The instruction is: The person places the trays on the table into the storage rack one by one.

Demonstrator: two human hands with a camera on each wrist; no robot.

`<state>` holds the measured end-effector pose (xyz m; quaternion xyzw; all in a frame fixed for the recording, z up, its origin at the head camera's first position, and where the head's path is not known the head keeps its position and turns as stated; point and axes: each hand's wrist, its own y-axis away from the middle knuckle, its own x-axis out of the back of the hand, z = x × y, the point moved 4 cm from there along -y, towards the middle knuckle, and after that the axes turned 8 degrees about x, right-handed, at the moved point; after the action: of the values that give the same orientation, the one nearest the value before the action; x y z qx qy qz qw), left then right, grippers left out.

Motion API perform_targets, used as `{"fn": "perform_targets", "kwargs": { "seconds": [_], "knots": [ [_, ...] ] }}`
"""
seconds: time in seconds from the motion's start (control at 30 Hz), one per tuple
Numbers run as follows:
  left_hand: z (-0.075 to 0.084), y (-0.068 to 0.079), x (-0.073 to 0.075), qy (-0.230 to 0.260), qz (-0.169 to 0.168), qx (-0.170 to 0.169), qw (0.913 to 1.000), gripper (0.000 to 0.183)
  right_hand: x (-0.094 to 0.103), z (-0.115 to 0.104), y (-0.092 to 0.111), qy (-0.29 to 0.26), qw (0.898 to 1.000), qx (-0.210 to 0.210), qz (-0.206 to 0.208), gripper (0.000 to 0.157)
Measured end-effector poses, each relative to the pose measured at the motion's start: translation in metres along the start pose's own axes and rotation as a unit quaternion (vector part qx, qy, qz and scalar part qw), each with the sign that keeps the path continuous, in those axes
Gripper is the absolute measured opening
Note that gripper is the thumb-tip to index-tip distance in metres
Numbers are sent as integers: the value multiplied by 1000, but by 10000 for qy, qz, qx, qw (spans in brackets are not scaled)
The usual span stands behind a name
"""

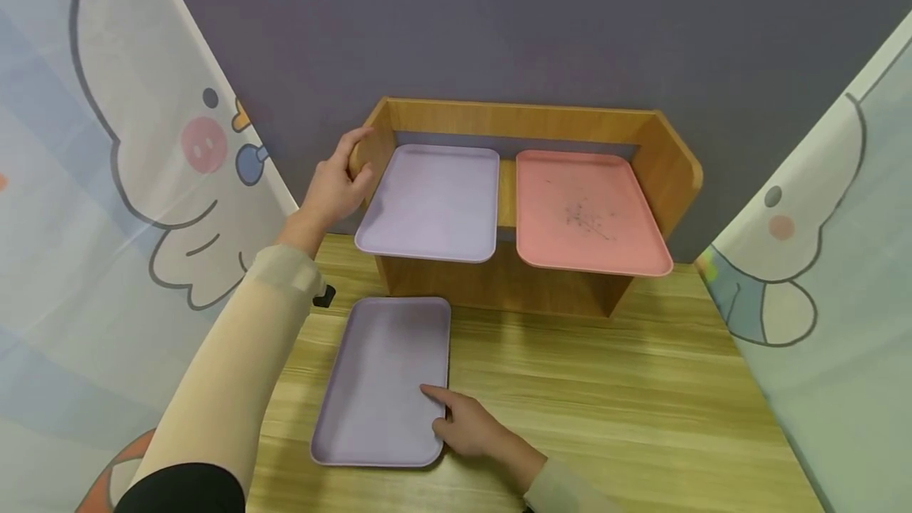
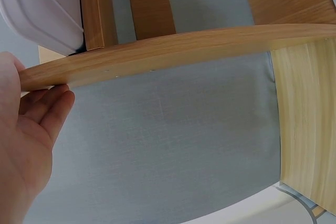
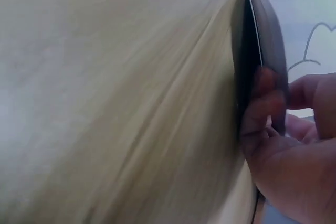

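Observation:
My left hand [image 1: 333,190] grips the upright left side panel [image 2: 157,53] of a two-level wooden rack [image 1: 520,119], fingertips curled round its edge in the left wrist view. Beside that panel, a lavender tray [image 1: 435,204] lies on the rack's upper level. In front of the rack, low over the tabletop, is a purple tray [image 1: 378,370]. My right hand [image 1: 470,426] pinches this tray's right edge near the front corner, index finger extended over its surface. The right wrist view shows fingers on both sides of the tray's rim [image 3: 270,35].
A pink tray [image 1: 570,176] with dark specks lies right of the lavender one on the rack; both overhang its front. Wood-grain tabletop [image 1: 606,394] stretches to the right. Cartoon-printed panels [image 1: 164,101] flank both sides, and a grey wall [image 1: 527,22] stands behind.

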<state>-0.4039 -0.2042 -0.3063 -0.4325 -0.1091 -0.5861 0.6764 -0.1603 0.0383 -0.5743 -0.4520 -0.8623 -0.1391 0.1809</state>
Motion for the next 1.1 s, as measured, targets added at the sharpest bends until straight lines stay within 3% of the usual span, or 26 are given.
{"fn": "perform_targets", "kwargs": {
  "seconds": [0.13,0.23,0.63,0.83,1.1],
  "knots": [
    [1,0,0,-43,7,7,10000,61,4,5,3,137,9998,133,41,67],
    [2,0,-1,-43,-9,29,10000,61,6,8,5,239,9993,278,71,75],
    [3,1,0,-86,6,59,9999,60,22,19,19,-730,9936,860,-13,76],
    [5,1,1,-76,5,46,10000,61,37,26,35,-1114,9899,876,5,76],
    [5,1,0,-72,-45,93,9999,61,65,40,61,-875,9923,844,222,77]
  ]
}}
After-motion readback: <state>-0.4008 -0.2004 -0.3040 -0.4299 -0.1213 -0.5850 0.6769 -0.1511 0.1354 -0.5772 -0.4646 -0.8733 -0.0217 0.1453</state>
